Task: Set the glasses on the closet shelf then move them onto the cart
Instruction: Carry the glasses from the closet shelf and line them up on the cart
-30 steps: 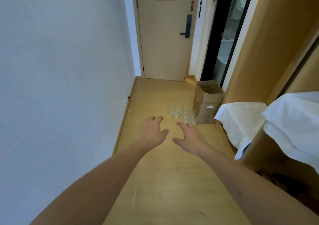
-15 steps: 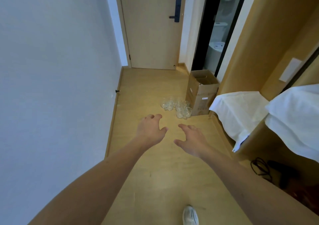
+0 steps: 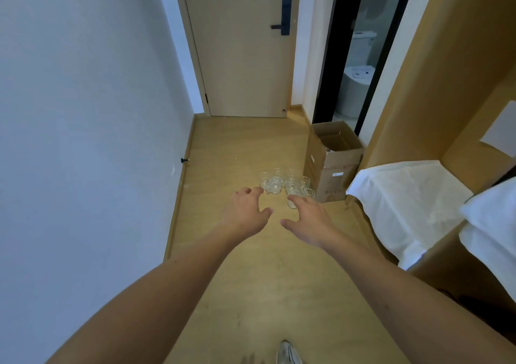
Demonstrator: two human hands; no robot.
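Clear glasses (image 3: pixel 284 186) glinting, glossy and faceted, down on the floor (image 3: pixel 245 151), which is pale wood-look boarding with a smooth, faintly satin finish; beside them a cardboard box (image 3: pixel 332 165), plain brown, matt and papery; the door (image 3: pixel 245 56) is smooth matt laminate with a dark, metallic-looking handle (image 3: pixel 283 11); white cloth (image 3: pixel 402 201) is soft and slightly crinkled; the wall (image 3: pixel 83 112) is flat matt paint.

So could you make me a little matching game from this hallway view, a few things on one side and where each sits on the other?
Things:
1. glasses
2. cardboard box
3. door
4. white cloth

Places:
A. far end of the hallway, closed
B. clustered on the floor, just ahead of both hands
C. draped over a surface at the right
D. standing open beside the glasses

Pairs: 1-B, 2-D, 3-A, 4-C
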